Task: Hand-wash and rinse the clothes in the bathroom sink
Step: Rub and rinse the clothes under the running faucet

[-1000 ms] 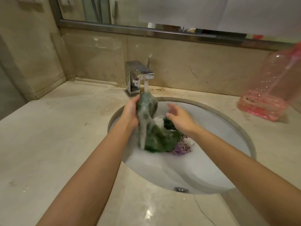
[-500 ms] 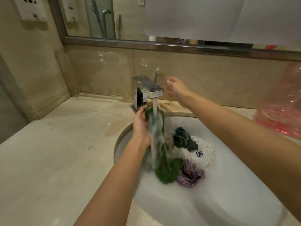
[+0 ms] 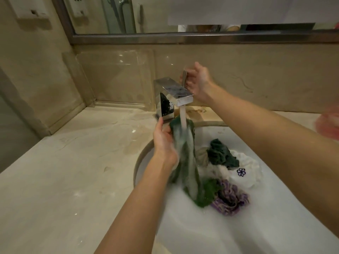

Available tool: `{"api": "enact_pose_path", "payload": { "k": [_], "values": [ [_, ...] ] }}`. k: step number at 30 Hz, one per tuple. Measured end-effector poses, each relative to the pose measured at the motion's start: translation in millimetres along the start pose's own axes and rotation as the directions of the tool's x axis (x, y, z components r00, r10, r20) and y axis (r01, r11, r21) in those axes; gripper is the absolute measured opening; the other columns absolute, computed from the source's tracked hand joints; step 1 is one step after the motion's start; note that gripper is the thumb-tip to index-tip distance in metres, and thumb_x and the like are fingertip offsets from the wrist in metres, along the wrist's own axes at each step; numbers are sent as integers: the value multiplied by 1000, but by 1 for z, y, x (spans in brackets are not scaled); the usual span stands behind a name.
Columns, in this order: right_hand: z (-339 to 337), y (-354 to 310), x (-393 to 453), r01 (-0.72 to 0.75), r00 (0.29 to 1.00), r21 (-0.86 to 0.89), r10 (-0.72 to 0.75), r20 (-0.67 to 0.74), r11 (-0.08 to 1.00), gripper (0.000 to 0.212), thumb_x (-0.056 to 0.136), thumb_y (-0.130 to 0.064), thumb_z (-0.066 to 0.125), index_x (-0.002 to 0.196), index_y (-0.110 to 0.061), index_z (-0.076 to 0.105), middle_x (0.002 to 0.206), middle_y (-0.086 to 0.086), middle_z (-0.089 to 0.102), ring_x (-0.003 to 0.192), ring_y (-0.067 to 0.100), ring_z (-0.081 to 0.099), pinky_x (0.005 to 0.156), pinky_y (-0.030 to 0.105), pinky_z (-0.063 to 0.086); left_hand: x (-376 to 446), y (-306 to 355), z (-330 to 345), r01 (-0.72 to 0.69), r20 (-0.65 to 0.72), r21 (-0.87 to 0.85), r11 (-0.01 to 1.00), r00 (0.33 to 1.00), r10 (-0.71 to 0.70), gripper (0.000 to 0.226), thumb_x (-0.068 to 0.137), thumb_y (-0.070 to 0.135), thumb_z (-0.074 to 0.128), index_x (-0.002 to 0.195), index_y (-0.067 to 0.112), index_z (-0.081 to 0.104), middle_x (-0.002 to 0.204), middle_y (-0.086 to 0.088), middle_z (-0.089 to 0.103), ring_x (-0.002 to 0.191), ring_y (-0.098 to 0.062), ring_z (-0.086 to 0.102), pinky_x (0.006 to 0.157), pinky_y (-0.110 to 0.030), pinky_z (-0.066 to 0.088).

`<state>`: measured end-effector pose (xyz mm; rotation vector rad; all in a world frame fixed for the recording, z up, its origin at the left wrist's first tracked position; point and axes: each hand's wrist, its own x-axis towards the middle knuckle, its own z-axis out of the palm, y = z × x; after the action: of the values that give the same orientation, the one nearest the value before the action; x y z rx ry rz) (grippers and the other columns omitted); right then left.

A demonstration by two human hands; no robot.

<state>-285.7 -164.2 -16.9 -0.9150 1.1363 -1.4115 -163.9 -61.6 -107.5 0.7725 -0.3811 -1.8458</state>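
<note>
Rinsing is under way: the left hand [image 3: 163, 142] grips a green garment [image 3: 185, 162] under the running faucet [image 3: 173, 94] at the sink's [image 3: 211, 233] back edge. The right hand [image 3: 197, 82] pinches the faucet lever [image 3: 184, 77]. Other clothes [image 3: 231, 173] lie in the sink, seemingly unrinsed.

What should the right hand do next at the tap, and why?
Probably ease the lever down to adjust or stop the flow. The right hand has its fingers at it, while the water pours onto the green garment the left hand holds under the spout.

Two bare forearms, hands [image 3: 164, 142] apparently ringless
</note>
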Motion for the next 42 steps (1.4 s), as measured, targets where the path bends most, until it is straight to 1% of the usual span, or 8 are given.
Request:
{"api": "enact_pose_path", "payload": {
  "k": [9, 15, 21, 27, 31, 36, 39, 42],
  "values": [
    [2, 7, -9, 71, 997, 92, -75, 34, 993, 49, 105, -33, 29, 140, 0, 40, 132, 17, 53, 126, 30, 49, 106, 38, 39, -1, -1, 0, 12, -10, 58, 998, 1000, -11, 54, 96, 55, 44, 110, 9, 68, 101, -9, 72, 101, -25, 66, 102, -39, 47],
    [-14, 25, -23, 130, 991, 306, -136, 0, 943, 21, 101, -20, 37, 91, -12, 54, 91, 7, 62, 92, 19, 58, 90, 30, 44, 0, -3, 0, -35, -46, 76, 996, 998, 38, 50, 94, 53, 48, 115, 13, 68, 111, -7, 71, 105, -24, 66, 101, -39, 46],
    [-22, 45, -48, 171, 983, 303, -183, 13, 938, 23, 97, -5, 41, 80, -10, 57, 99, 5, 67, 86, 12, 63, 83, 23, 47, -5, -2, 3, -15, 40, 88, 996, 999, 11, 57, 96, 56, 40, 106, 6, 67, 106, -17, 71, 104, -32, 63, 96, -41, 45],
    [-45, 55, -100, -80, 997, -316, 81, -9, 946, 34, 103, -34, 36, 121, -12, 55, 125, 7, 58, 121, 23, 52, 104, 36, 38, -14, -4, 5, -35, 153, 258, 966, 988, -5, 65, 96, 56, 36, 118, 2, 64, 117, -19, 67, 108, -34, 64, 100, -44, 45],
    [-71, 65, -160, -234, 939, -446, 320, 127, 864, 53, 98, -59, 26, 131, -23, 48, 114, 0, 58, 114, 22, 54, 101, 36, 40, -26, -9, 9, -95, 262, 483, 871, 964, -40, 54, 96, 47, 39, 120, 6, 63, 120, -16, 66, 113, -30, 61, 100, -43, 45],
    [-100, 61, -205, 70, 997, -572, -64, 29, 818, 26, 102, -28, 46, 104, -14, 67, 104, 11, 71, 97, 23, 67, 94, 45, 51, -42, -8, 16, -218, 344, 722, 657, 937, -67, 19, 95, 17, 56, 110, 15, 66, 107, -6, 72, 100, -20, 68, 85, -32, 55],
    [-103, 60, -218, 155, 971, -519, -227, -79, 840, 23, 102, -23, 46, 92, -25, 67, 92, -1, 71, 90, 16, 67, 89, 36, 52, -58, -16, 26, -339, 376, 779, 527, 926, 40, 12, 94, 21, 60, 100, 16, 69, 96, -3, 74, 90, -16, 71, 76, -26, 57],
    [-104, 67, -222, 159, 956, -538, -265, -125, 828, 25, 101, -23, 49, 94, -12, 70, 92, 9, 72, 90, 23, 67, 85, 39, 52, -67, -32, 32, -409, 362, 811, 419, 912, 190, 18, 92, 33, 63, 87, 17, 71, 82, -1, 73, 79, -14, 70, 66, -23, 55]
  ]
}}
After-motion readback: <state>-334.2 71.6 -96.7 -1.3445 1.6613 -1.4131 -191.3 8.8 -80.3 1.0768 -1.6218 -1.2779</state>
